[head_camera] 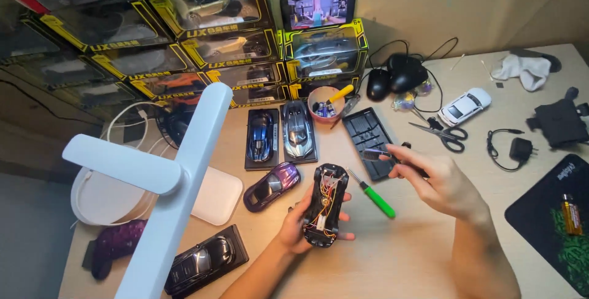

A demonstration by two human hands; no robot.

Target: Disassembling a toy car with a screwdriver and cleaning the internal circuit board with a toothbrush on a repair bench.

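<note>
The left hand (300, 222) cups one opened toy car chassis (325, 204), wiring showing, fingers curled round its sides. At its two o'clock the right hand (438, 179) pinches one small dark tool (375, 153). Between them lies one green screwdriver (374, 196). At seven o'clock sits one black car (205, 259); at ten, one purple car (273, 185). Farther, at twelve, two cars on stands (279, 132), one cup (325, 104), one black tray (366, 132). At two, one pair of scissors (445, 133) and one white car (464, 106).
</note>
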